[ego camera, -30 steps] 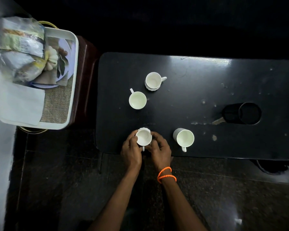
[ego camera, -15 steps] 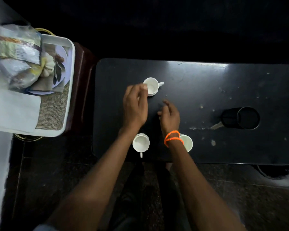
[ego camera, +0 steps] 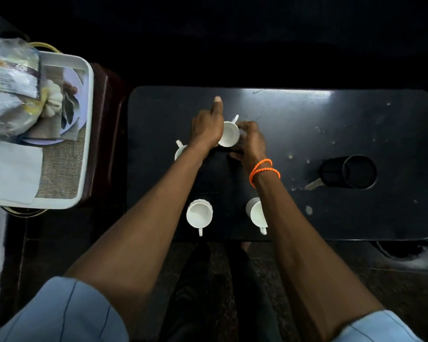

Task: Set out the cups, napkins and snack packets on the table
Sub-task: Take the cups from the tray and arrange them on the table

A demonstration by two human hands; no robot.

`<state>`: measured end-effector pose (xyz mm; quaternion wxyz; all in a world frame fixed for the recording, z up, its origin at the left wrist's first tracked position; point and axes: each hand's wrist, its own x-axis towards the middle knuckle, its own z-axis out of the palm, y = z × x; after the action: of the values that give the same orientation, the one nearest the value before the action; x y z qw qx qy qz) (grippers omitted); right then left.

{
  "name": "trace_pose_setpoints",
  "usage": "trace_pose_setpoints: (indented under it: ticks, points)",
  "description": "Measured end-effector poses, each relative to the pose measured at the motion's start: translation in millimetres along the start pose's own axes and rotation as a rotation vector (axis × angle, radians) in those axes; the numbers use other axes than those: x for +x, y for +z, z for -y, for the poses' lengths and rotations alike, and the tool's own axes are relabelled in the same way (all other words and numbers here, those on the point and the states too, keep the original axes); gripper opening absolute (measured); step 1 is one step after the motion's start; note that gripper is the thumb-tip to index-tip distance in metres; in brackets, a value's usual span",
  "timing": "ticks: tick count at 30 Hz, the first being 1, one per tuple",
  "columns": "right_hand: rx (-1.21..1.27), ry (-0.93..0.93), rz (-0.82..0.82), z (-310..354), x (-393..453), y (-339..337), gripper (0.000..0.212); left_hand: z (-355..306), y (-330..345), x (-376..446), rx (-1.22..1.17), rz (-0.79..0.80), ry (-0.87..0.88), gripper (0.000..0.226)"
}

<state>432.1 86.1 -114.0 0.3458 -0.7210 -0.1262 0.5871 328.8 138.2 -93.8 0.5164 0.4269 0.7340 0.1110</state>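
Several white cups stand on the black table (ego camera: 356,218). My left hand (ego camera: 206,127) and my right hand (ego camera: 251,141) both grip the far cup (ego camera: 229,135), one on each side, its handle pointing away. My left forearm partly hides another cup (ego camera: 179,151) at mid-left. Two more cups stand near the front edge: one (ego camera: 199,214) between my arms, one (ego camera: 256,213) partly under my right forearm. On a white tray (ego camera: 89,99) to the left lie snack packets (ego camera: 10,90) and white napkins (ego camera: 10,169).
A black mesh holder (ego camera: 349,171) lies on its side at the table's right, with a key (ego camera: 313,185) beside it. The tray rests on a dark red stool (ego camera: 104,134) left of the table. Dark tiled floor lies below.
Both hands left the near-front cup, reached across the table and closed around the far cup. The camera leaned forward over the table.
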Motion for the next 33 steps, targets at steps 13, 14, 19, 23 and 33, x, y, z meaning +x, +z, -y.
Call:
trace_pose_setpoints:
  ticks: [13, 14, 19, 23, 33]
  points:
    - [-0.071, 0.042, -0.124, -14, 3, -57, 0.042, 16, 56, -44, -0.133, 0.059, -0.035, 0.078]
    - [-0.066, 0.048, -0.119, -14, 3, -58, 0.043, 16, 57, -44, -0.115, 0.063, -0.033, 0.079]
    - [-0.071, 0.026, -0.136, -13, 4, -59, 0.041, 13, 60, -45, -0.108, 0.049, -0.028, 0.079]
    - [-0.158, -0.028, -0.188, -11, 1, -58, 0.046, 15, 58, -45, -0.098, 0.064, 0.011, 0.078]
    - [-0.44, -0.725, -0.234, -23, -40, -4, 0.025, 61, -5, -59, -0.078, -0.644, 0.211, 0.035]
